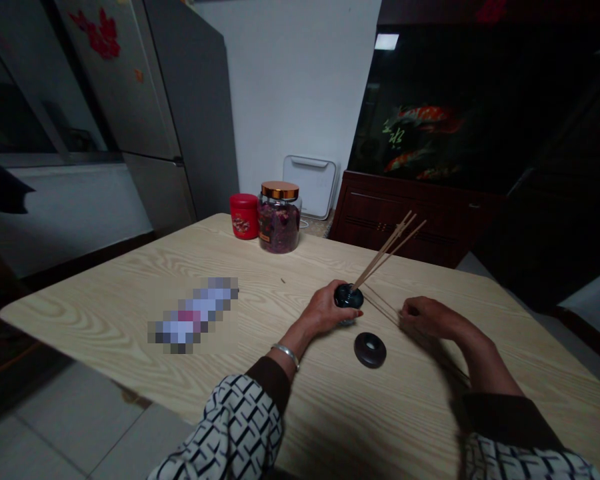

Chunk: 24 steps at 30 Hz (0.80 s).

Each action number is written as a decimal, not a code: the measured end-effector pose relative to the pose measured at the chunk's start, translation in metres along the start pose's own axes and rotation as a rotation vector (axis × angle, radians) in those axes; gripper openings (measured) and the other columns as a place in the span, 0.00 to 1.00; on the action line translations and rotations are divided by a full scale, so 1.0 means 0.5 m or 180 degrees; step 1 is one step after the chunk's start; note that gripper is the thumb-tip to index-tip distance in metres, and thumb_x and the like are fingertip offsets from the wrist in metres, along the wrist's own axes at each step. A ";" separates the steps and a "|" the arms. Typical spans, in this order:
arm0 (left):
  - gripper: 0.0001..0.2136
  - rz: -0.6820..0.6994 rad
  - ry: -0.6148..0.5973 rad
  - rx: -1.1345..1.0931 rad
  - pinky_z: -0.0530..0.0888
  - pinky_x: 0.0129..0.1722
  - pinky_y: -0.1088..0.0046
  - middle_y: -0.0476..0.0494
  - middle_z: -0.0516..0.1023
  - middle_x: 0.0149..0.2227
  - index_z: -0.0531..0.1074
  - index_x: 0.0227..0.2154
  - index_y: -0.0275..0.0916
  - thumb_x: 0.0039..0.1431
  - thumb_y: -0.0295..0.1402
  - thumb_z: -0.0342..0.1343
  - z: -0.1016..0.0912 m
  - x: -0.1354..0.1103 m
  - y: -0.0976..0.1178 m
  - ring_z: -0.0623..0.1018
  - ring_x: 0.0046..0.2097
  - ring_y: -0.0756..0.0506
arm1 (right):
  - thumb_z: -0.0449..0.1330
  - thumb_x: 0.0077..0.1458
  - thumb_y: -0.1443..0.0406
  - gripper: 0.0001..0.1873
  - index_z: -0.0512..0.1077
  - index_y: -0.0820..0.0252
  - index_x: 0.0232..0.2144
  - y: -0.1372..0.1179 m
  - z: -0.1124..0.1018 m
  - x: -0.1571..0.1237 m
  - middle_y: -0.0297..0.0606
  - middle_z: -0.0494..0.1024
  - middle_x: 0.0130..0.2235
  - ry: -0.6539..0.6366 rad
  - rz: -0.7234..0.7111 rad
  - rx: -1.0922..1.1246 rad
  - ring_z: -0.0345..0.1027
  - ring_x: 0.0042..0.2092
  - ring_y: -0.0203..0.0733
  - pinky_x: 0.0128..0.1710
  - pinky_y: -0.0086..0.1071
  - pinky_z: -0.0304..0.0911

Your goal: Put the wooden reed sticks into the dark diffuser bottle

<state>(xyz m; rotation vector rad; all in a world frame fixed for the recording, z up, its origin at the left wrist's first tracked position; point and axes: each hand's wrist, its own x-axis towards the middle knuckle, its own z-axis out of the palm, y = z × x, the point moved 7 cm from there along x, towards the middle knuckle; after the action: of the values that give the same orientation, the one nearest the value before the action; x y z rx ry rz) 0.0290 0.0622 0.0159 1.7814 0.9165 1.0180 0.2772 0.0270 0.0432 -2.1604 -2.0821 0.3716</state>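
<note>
My left hand [325,309] is wrapped round a small dark glass bottle [349,295] standing on the table. Several thin reed sticks [383,257] rise from its mouth, leaning to the upper right. My right hand [430,317] is closed in a pinch on more thin reed sticks [384,305]; their far ends come close to the bottle's neck, and whether they touch it I cannot tell. The other ends run out beneath the hand toward the right sleeve. A dark round cap [371,350] with a hole in its middle lies just in front of the bottle.
A blurred-out flat object [195,317] lies on the wooden table [105,287] at left. Toward the back stand a red canister [244,217] and a glass jar [279,223] with a copper-coloured lid. A tiny dark bit [283,281] rests near mid-table. Behind is a fish tank [440,87].
</note>
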 end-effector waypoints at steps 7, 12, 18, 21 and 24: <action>0.33 0.0022 -0.0027 0.0066 0.74 0.49 0.61 0.40 0.78 0.45 0.71 0.52 0.38 0.41 0.43 0.71 0.000 -0.002 0.004 0.77 0.46 0.40 | 0.68 0.45 0.59 0.11 0.73 0.59 0.29 -0.019 -0.154 -0.051 0.32 0.73 0.27 0.1480 -0.0505 0.3524 0.66 0.27 0.34 0.24 0.27 0.62; 0.34 0.0006 -0.0025 0.0157 0.74 0.48 0.62 0.40 0.78 0.45 0.71 0.52 0.39 0.41 0.44 0.71 0.000 0.001 0.000 0.77 0.46 0.40 | 0.70 0.45 0.63 0.11 0.73 0.58 0.29 -0.118 -0.184 -0.085 0.33 0.74 0.31 0.2345 -0.0991 0.4229 0.71 0.29 0.35 0.24 0.27 0.67; 0.34 0.0039 -0.0006 0.0144 0.74 0.47 0.62 0.41 0.79 0.45 0.70 0.52 0.39 0.41 0.45 0.71 0.002 0.001 -0.002 0.77 0.46 0.39 | 0.69 0.49 0.62 0.10 0.73 0.59 0.31 -0.170 -0.178 -0.094 0.32 0.75 0.28 0.2751 -0.1049 0.3560 0.71 0.28 0.35 0.26 0.29 0.71; 0.34 0.0002 0.0012 0.0168 0.74 0.47 0.63 0.41 0.79 0.45 0.70 0.52 0.40 0.41 0.45 0.71 0.000 0.000 0.001 0.77 0.47 0.40 | 0.69 0.49 0.61 0.11 0.73 0.59 0.31 -0.177 -0.163 -0.083 0.32 0.74 0.28 0.2639 -0.1001 0.3482 0.71 0.28 0.35 0.26 0.29 0.71; 0.34 -0.0039 0.0011 0.0203 0.74 0.47 0.63 0.41 0.79 0.45 0.70 0.52 0.40 0.41 0.45 0.71 -0.002 -0.002 0.004 0.77 0.46 0.40 | 0.69 0.49 0.59 0.13 0.72 0.59 0.31 -0.190 -0.138 -0.067 0.32 0.74 0.30 0.2398 -0.1001 0.3388 0.71 0.29 0.36 0.26 0.30 0.71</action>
<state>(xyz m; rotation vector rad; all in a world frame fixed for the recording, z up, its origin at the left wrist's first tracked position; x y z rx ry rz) 0.0283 0.0611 0.0178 1.8249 0.9708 0.9945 0.2025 0.0039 0.1369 -1.0704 -1.2723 0.4024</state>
